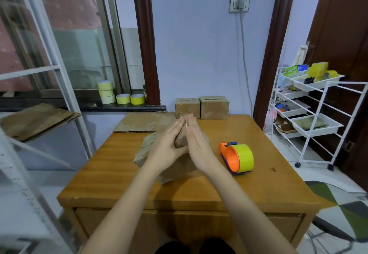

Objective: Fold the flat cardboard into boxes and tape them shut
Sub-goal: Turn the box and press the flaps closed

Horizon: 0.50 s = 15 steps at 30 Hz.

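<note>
Pressing a cardboard box [159, 154] between left hand [167, 144], right hand [196, 142].

You are viewing a brown cardboard box [151, 150] lying tilted at table centre; two closed boxes [201, 107] are standing side by side behind, flat cardboard [143, 123] lying beside them.

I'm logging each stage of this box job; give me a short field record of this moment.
stage: box being folded
cardboard in hands: part-folded piece pressed between both palms
left hand: flat against it
right hand: flat against it
tape dispenser: on table right of the hands, untouched
finished boxes: two at table's far edge
flat cardboard: far left of table
</note>
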### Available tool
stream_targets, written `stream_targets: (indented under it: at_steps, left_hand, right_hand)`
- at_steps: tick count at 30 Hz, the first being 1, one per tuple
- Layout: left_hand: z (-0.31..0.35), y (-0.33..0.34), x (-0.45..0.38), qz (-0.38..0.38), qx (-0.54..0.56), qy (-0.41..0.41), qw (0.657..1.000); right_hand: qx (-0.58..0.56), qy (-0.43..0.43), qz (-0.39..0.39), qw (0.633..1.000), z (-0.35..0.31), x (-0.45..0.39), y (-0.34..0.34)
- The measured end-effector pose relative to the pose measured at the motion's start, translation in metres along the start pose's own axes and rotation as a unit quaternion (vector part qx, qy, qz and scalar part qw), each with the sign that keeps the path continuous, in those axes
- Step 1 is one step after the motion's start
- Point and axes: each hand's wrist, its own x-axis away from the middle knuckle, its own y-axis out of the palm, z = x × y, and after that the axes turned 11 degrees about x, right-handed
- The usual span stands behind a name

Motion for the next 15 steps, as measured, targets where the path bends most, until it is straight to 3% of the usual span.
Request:
stream_targets:
  at_steps: [4,10,12,15]
  left_hand:
    - [0.005,-0.008,-0.002,0.027,-0.002,-0.037,0.999]
    - [0.007,0.011,-0.007,-0.092,-0.199,-0.024,0.975]
    - [0.008,0.024,-0.009,-0.123,-0.243,-0.015,0.962]
    - [0.007,0.043,-0.007,-0.157,-0.284,-0.005,0.946]
  right_hand:
    - [-0.059,0.085,-0.009,0.995,0.027,0.018,0.005]
    - [-0.087,0.161,-0.04,0.982,0.056,0.046,0.01]
    - [-0.108,0.182,-0.022,0.977,0.059,0.049,0.009]
    - [-0.117,0.147,0.05,0.981,0.057,0.051,0.003]
